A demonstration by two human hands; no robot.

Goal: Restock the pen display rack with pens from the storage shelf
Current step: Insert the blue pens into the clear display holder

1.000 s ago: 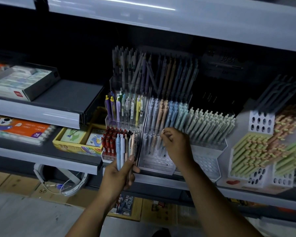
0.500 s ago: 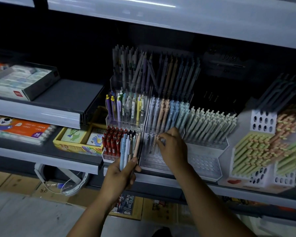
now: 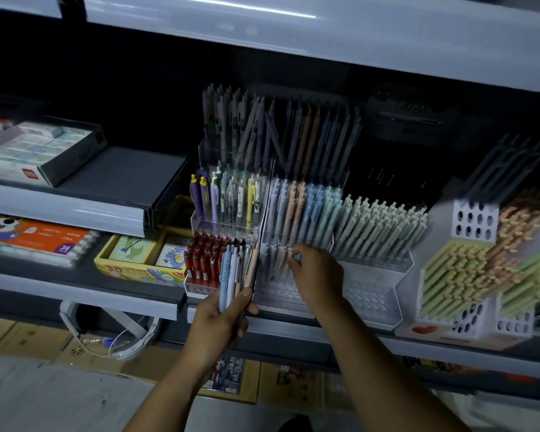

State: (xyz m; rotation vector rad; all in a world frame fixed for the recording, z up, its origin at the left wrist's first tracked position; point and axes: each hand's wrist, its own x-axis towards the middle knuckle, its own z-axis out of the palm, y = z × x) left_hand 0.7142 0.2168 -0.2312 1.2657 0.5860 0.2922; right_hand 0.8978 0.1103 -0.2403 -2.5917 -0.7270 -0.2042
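Left hand point(image 3: 222, 319) grips a bundle of pens point(image 3: 234, 272) (pale blue, white, peach). Fingers and thumb are wrapped round the lower barrels, tops pointing up. The bundle sits just in front of the red pens point(image 3: 201, 260) at the left end of the clear display rack point(image 3: 278, 299). Right hand point(image 3: 318, 275) is at the rack's front tier, fingers curled, fingertips pinching the top of a single pen point(image 3: 296, 256) standing in a hole there. That spot is blurred, so I can't tell the exact grip. A few more pens stand in the same tier just left of it. 1 tier up: pastel pens point(image 3: 303, 210) in lilac, peach and blue, packed upright. Right of those, pale green pens point(image 3: 384, 226). Yellow box point(image 3: 131, 269) lies on the shelf point(image 3: 75, 294), left of the rack.
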